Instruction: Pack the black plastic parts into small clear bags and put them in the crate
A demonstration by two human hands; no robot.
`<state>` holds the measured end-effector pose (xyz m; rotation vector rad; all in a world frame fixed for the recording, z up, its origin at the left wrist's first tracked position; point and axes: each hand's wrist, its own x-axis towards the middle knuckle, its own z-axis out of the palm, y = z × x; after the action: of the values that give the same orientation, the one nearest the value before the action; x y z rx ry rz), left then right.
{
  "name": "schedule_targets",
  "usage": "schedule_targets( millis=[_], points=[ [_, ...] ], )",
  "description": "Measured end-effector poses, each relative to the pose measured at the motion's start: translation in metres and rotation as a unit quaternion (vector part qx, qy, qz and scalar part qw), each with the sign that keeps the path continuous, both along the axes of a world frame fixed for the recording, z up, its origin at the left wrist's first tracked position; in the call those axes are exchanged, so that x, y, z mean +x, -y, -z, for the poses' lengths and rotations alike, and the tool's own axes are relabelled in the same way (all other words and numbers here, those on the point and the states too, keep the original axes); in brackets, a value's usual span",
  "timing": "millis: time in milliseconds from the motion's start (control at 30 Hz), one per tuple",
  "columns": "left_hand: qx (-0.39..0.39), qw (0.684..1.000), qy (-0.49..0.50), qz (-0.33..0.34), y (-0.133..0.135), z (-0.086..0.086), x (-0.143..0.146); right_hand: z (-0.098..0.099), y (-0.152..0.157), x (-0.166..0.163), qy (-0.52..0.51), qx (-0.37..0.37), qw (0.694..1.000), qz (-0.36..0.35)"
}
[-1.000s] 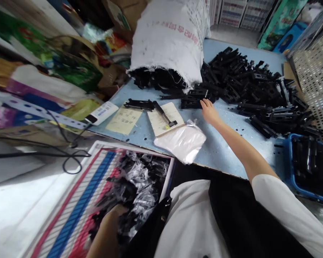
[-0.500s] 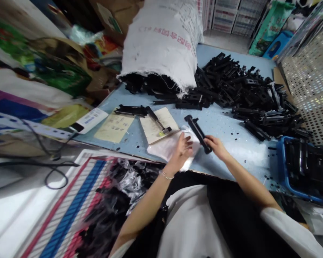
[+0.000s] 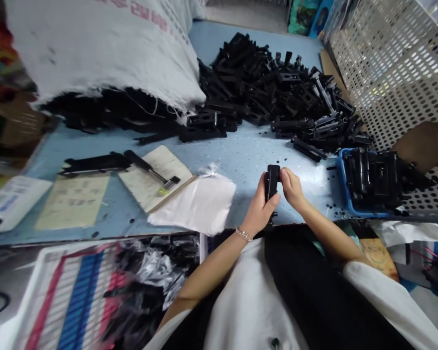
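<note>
A long black plastic part (image 3: 273, 181) is held upright over the table's front edge, close to my body. My left hand (image 3: 256, 210) is closed round its lower half, thumb across the front. At the top right of the part, my right hand (image 3: 292, 188) pinches its edge; the fingertips are partly hidden behind it. White plastic bags (image 3: 200, 201) lie flat to the left of my hands. Beyond them, a black-handled tool (image 3: 151, 171) with a metal shaft and a yellowish tip rests on a worn pad (image 3: 140, 189).
Many similar black parts are heaped (image 3: 255, 87) at the back. A white woven sack (image 3: 113, 53) spills more at left. The blue basket (image 3: 345, 194) at right holds black parts, beside a perforated white crate (image 3: 383, 73). A striped crate (image 3: 76, 291) with bagged parts stands below the table.
My left hand, open before, has closed round the black plastic part. The part has turned more upright and come nearer my body. The view has swung right.
</note>
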<state>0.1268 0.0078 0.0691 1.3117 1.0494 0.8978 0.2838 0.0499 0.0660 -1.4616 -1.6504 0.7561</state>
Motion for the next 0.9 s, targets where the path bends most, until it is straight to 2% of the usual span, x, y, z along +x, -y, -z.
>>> schedule_targets(
  millis=[67,100,200,267,333,433,533,600,667,767,833,900],
  points=[
    [0.004,1.0,0.001,-0.003,-0.004,0.004,0.0,0.001,0.006,-0.004,-0.058,-0.075,0.996,-0.001],
    [-0.006,1.0,0.006,0.003,-0.006,0.004,-0.002,0.0,0.008,-0.003,-0.051,-0.08,0.995,-0.006],
    [-0.062,0.998,0.025,0.02,-0.007,-0.001,-0.008,-0.005,0.009,0.007,0.078,0.013,0.997,-0.018],
    [-0.109,0.992,0.055,0.025,-0.007,-0.008,-0.013,-0.012,0.006,0.019,0.175,0.088,0.979,-0.054],
    [-0.156,0.982,0.105,0.034,-0.007,-0.015,-0.018,-0.022,0.0,0.029,0.239,0.122,0.957,-0.112],
    [-0.233,0.952,0.184,0.074,-0.011,-0.023,-0.026,-0.042,-0.008,0.038,0.285,0.112,0.926,-0.218],
    [-0.325,0.908,0.236,0.122,-0.016,-0.027,-0.033,-0.062,-0.016,0.041,0.269,0.066,0.904,-0.326],
    [-0.38,0.876,0.261,0.143,-0.017,-0.03,-0.035,-0.071,-0.02,0.043,0.242,0.04,0.898,-0.365],
    [-0.396,0.863,0.276,0.145,-0.015,-0.035,-0.035,-0.076,-0.025,0.044,0.223,0.022,0.9,-0.374],
    [-0.341,0.895,0.265,0.117,-0.006,-0.042,-0.031,-0.071,-0.026,0.037,0.202,0.014,0.92,-0.336],
    [-0.264,0.938,0.212,0.079,0.0,-0.043,-0.025,-0.061,-0.021,0.024,0.161,0.017,0.953,-0.256],
    [-0.151,0.981,0.122,0.03,0.004,-0.039,-0.02,-0.047,-0.015,0.006,0.068,-0.007,0.987,-0.144]
  ],
)
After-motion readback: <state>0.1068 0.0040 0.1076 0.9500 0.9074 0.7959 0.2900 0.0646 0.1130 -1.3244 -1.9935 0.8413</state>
